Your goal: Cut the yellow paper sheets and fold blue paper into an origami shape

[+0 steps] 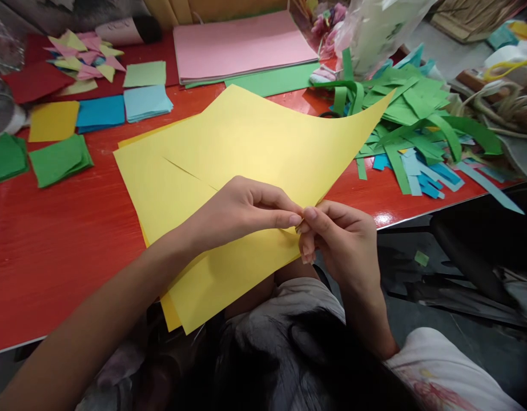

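Note:
A large yellow sheet of paper [263,131] lies over the table's front edge, its right corner curling upward. A line like a cut or crease runs from its left part toward my hands. My left hand [241,211] reaches across the sheet, thumb and index finger pinched on the paper's edge. Beside it, fingertips nearly meeting, my right hand [344,234] pinches the same edge between thumb and curled fingers. Under this sheet shows another, deeper yellow sheet [171,314]. The exact spot between the fingertips is mostly hidden.
The red table [66,245] holds small stacks of green squares [61,160], blue squares [101,112] and yellow squares [53,121] at left. Behind are a folded paper star [85,54] and pink sheets [246,45]. Green paper scraps [417,108] heap at right, near a plastic bag [374,34].

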`<move>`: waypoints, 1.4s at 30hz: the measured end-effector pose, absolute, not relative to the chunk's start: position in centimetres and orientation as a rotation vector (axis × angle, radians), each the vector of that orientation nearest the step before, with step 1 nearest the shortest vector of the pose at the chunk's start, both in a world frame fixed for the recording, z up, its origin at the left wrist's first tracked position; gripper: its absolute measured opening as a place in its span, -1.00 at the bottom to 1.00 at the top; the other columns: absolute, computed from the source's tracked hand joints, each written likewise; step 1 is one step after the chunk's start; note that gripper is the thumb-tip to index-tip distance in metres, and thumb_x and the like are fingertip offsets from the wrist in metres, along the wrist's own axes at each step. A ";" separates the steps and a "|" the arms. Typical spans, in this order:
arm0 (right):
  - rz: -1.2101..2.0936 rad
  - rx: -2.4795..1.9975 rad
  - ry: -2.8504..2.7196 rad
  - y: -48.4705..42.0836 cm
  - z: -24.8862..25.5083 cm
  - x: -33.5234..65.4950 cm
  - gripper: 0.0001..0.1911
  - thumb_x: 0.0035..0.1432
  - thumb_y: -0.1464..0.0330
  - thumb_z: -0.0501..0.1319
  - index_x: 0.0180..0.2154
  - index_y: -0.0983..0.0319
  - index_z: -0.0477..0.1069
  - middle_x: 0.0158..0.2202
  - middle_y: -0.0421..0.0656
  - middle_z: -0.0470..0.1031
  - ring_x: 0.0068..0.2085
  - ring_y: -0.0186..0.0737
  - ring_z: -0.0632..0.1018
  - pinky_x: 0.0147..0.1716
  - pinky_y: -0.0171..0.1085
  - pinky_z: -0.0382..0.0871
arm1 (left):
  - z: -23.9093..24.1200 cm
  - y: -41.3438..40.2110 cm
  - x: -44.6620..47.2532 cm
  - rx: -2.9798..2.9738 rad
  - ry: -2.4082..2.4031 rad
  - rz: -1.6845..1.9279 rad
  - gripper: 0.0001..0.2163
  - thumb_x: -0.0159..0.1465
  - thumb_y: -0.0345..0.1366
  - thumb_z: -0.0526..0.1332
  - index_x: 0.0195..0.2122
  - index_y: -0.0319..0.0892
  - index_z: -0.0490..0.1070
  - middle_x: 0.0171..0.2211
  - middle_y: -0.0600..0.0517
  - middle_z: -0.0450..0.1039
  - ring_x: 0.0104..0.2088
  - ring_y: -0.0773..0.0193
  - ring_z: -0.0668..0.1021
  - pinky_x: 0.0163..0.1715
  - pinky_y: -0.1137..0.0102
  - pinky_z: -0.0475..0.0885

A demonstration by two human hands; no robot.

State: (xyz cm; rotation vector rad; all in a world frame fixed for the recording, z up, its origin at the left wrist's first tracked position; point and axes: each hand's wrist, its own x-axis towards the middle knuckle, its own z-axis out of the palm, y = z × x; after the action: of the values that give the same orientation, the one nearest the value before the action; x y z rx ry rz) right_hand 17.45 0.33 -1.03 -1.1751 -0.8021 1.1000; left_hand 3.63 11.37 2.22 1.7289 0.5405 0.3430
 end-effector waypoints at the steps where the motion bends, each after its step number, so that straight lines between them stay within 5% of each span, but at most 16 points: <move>1: 1.102 -1.170 -0.804 0.3 -1.1 17.5 -0.76 0.14 0.29 0.27 -0.53 0.24 0.43 -0.72 -0.30 0.37 -0.72 -0.46 0.37 -0.74 -0.46 0.25 | 2.2 11.4 3.6 1.726 0.548 0.336 -0.92 0.15 -0.32 0.31 -0.35 -0.19 0.57 -0.37 0.06 0.61 -0.29 0.30 0.62 -0.31 0.52 0.50; 42: 1.068 -1.191 -0.833 0.3 -1.0 17.3 -0.77 0.15 0.30 0.27 -0.52 0.24 0.42 -0.71 -0.31 0.38 -0.71 -0.48 0.38 -0.73 -0.49 0.27 | 2.3 11.3 3.7 1.702 0.566 0.336 -0.93 0.16 -0.34 0.29 -0.39 -0.18 0.57 -0.41 0.09 0.60 -0.31 0.32 0.61 -0.32 0.53 0.49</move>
State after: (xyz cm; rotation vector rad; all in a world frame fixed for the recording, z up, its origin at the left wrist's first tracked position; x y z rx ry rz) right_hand 17.31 0.30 -1.01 -1.1910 -0.8331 1.0681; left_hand 3.68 11.27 2.26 1.7021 0.5656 0.3356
